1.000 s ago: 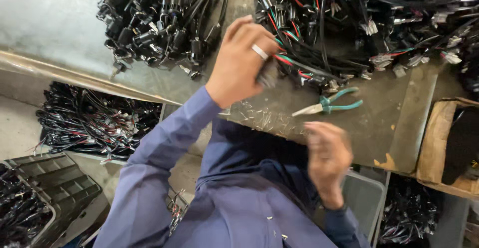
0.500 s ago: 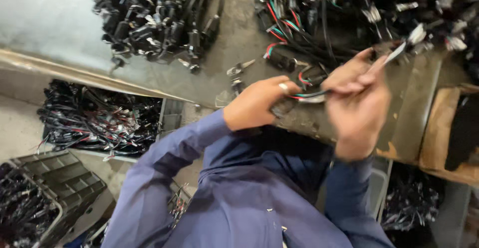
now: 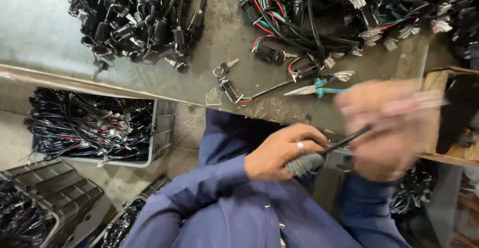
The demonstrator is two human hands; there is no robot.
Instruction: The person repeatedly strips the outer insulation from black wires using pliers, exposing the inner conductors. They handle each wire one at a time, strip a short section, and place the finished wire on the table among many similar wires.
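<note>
Moved: both your hands have dropped from the bench edge toward your lap since half a second ago, and the pliers now lie free on the bench.
Left bin: grey crate of black wire bundles sits below the bench edge, well apart from your hands.
Left pile: black switches with leads lie on the bench, untouched.
Left hand: your left hand, ring on one finger, is curled around a grey cylindrical plug, fingers wrapped on its body.
Cable: a thin black cable runs from the plug up to your right hand, taut between the two.
Handling: you will likely find the cable light and floppy, the plug hard and a little slick; grip the plug body, not the lead.
Right hand: your right hand is blurred; it seems to be pinching the cable's far end, but you cannot tell how tightly.
Right edge: a cardboard box stands just beside that hand.
</note>
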